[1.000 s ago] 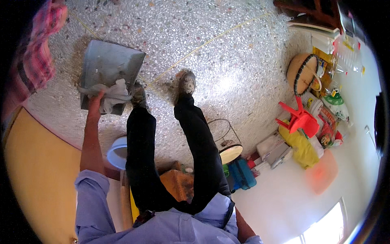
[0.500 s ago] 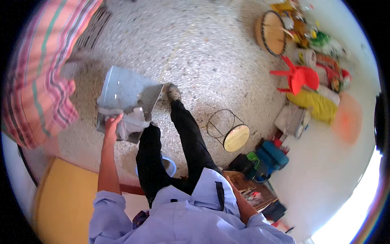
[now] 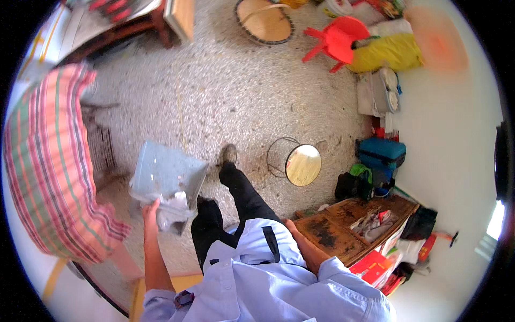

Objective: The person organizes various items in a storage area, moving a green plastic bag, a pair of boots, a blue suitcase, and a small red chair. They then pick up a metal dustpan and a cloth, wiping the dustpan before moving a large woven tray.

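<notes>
To the left, my left hand (image 3: 151, 209) is closed on the rim of a grey-blue plastic bin (image 3: 166, 166). The bin's wide side tilts upward, and a crumpled clear plastic bag (image 3: 174, 206) with some white bits lies near my fingers. My left leg stands close beside the bin. My right hand (image 3: 289, 225) hangs at my right hip, partly covered by my shirt, so its fingers do not show clearly. Nearest to it is the edge of a worn brown wooden table (image 3: 322, 236).
A round-topped wire stool (image 3: 303, 165) stands ahead on the right. Beyond it are a red plastic chair (image 3: 335, 43), a round basket (image 3: 265, 21) and a yellow sack (image 3: 389, 53). A striped cloth-covered piece (image 3: 59, 166) fills the left, and blue bags (image 3: 381, 153) lean by the right wall.
My view has swung to the right, so the wooden table shows fully and the far table comes in at upper left. The bin remains in my left hand.
</notes>
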`<state>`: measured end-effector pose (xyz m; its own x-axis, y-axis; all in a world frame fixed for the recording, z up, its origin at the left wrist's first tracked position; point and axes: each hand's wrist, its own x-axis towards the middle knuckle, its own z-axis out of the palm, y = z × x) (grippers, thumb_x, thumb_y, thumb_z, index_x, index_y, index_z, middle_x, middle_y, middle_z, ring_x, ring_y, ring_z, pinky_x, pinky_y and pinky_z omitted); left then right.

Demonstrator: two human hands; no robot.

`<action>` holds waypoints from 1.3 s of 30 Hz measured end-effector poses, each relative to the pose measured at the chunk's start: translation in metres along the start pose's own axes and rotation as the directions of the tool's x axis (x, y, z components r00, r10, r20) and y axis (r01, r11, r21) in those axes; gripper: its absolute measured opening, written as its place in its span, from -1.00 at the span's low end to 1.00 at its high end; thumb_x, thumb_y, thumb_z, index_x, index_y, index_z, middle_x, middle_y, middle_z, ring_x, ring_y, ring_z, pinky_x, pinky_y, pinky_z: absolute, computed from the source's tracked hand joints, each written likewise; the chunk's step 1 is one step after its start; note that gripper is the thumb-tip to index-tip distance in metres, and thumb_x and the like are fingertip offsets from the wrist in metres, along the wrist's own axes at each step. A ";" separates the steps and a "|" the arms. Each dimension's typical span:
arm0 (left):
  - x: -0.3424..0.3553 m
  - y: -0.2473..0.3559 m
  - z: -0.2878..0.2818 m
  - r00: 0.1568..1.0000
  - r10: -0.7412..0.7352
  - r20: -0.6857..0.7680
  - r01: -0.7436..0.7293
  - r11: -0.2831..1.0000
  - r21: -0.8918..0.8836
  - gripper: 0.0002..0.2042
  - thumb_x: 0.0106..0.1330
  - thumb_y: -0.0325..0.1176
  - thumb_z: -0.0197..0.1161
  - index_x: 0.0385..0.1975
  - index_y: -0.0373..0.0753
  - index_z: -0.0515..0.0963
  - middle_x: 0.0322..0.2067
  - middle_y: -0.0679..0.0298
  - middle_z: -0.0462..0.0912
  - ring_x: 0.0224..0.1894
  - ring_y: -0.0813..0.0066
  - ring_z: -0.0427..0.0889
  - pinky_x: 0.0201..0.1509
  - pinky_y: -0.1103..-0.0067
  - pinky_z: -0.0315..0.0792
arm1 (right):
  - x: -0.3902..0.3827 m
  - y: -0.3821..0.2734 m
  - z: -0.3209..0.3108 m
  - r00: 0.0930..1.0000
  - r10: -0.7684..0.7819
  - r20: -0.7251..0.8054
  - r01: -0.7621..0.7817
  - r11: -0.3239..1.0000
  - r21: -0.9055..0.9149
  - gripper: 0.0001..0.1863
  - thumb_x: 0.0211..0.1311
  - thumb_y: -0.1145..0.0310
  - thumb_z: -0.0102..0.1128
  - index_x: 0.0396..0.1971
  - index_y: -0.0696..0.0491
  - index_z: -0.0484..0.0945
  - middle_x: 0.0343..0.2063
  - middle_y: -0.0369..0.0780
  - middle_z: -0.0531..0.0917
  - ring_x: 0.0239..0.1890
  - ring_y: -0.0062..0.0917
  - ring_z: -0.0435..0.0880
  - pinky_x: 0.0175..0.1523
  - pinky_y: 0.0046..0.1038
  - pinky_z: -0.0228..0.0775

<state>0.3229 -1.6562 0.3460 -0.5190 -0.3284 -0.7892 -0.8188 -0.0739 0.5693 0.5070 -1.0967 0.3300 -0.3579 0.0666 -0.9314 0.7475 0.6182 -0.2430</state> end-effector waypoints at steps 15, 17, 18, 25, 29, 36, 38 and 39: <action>-0.019 0.199 0.065 0.995 0.074 0.067 -0.084 0.985 0.152 -0.65 0.24 -0.11 0.25 -0.25 -0.33 0.53 -0.36 0.33 0.57 -0.31 0.53 0.51 -0.22 0.56 0.39 | 0.021 -0.107 -0.084 0.953 -0.134 -0.272 0.212 0.936 0.282 -0.70 0.05 0.17 0.06 -0.41 0.06 0.64 -0.42 -0.05 0.66 -0.32 -0.23 0.66 -0.21 -0.27 0.46; 0.000 0.227 0.081 0.987 0.112 0.114 -0.132 0.974 0.182 -0.63 0.25 -0.09 0.24 -0.23 -0.33 0.53 -0.34 0.33 0.57 -0.32 0.53 0.51 -0.25 0.55 0.40 | 0.024 -0.104 -0.080 0.940 -0.144 -0.310 0.260 0.889 0.376 -0.70 0.03 0.14 0.13 -0.43 0.06 0.64 -0.46 -0.07 0.66 -0.37 -0.32 0.66 -0.25 -0.29 0.44; 0.011 0.237 0.088 0.981 0.134 0.138 -0.159 0.969 0.187 -0.63 0.25 -0.08 0.24 -0.23 -0.33 0.53 -0.33 0.33 0.57 -0.32 0.53 0.51 -0.26 0.55 0.41 | 0.024 -0.104 -0.084 0.938 -0.152 -0.313 0.274 0.877 0.394 -0.70 0.03 0.13 0.14 -0.42 0.06 0.64 -0.46 -0.07 0.66 -0.37 -0.33 0.66 -0.25 -0.30 0.44; 0.067 0.308 0.184 0.952 0.185 0.245 -0.256 0.919 0.300 -0.55 0.27 -0.02 0.20 -0.14 -0.37 0.53 -0.26 0.27 0.58 -0.30 0.49 0.52 -0.24 0.52 0.42 | 0.004 -0.131 -0.095 0.906 0.066 -0.419 0.179 0.836 0.519 -0.69 0.16 0.14 0.16 -0.36 0.11 0.64 -0.51 -0.17 0.65 -0.43 -0.55 0.57 -0.28 -0.42 0.40; 0.105 0.330 0.236 0.920 0.221 0.323 -0.345 0.850 0.398 -0.56 0.28 0.02 0.17 -0.26 -0.33 0.55 -0.37 0.30 0.58 -0.38 0.49 0.50 -0.28 0.52 0.39 | 0.005 -0.142 -0.092 0.919 0.101 -0.380 0.256 0.581 0.772 -0.71 0.19 0.22 0.12 -0.39 0.18 0.62 -0.53 -0.19 0.65 -0.48 -0.54 0.55 -0.32 -0.41 0.40; 0.116 0.389 0.346 0.854 0.218 0.472 -0.459 0.744 0.485 -0.58 0.30 0.02 0.15 -0.39 -0.32 0.56 -0.42 0.34 0.54 -0.39 0.54 0.46 -0.30 0.54 0.35 | 0.013 -0.143 -0.121 0.881 0.291 -0.373 0.121 0.623 0.772 -0.75 0.16 0.25 0.15 -0.43 0.14 0.63 -0.54 -0.24 0.65 -0.47 -0.60 0.55 -0.35 -0.44 0.39; 0.119 0.404 0.379 0.836 0.215 0.504 -0.488 0.711 0.506 -0.59 0.30 0.01 0.15 -0.41 -0.31 0.56 -0.44 0.35 0.53 -0.39 0.55 0.45 -0.30 0.55 0.34 | 0.015 -0.142 -0.130 0.883 0.331 -0.334 0.078 0.598 0.798 -0.77 0.16 0.27 0.16 -0.45 0.13 0.63 -0.56 -0.27 0.63 -0.48 -0.62 0.52 -0.35 -0.44 0.38; 0.108 0.406 0.402 0.828 0.214 0.518 -0.507 0.681 0.529 -0.59 0.30 0.01 0.15 -0.42 -0.30 0.55 -0.45 0.36 0.52 -0.40 0.55 0.44 -0.31 0.55 0.34 | 0.009 -0.136 -0.129 0.880 0.364 -0.305 0.042 0.580 0.814 -0.78 0.15 0.27 0.16 -0.45 0.13 0.62 -0.56 -0.28 0.63 -0.49 -0.63 0.51 -0.35 -0.44 0.38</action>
<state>-0.1642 -1.3437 0.3990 -0.7318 0.2005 -0.6514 -0.4241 0.6142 0.6655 0.3296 -1.0791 0.3899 -0.2139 0.5223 -0.8255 0.8735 -0.2759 -0.4010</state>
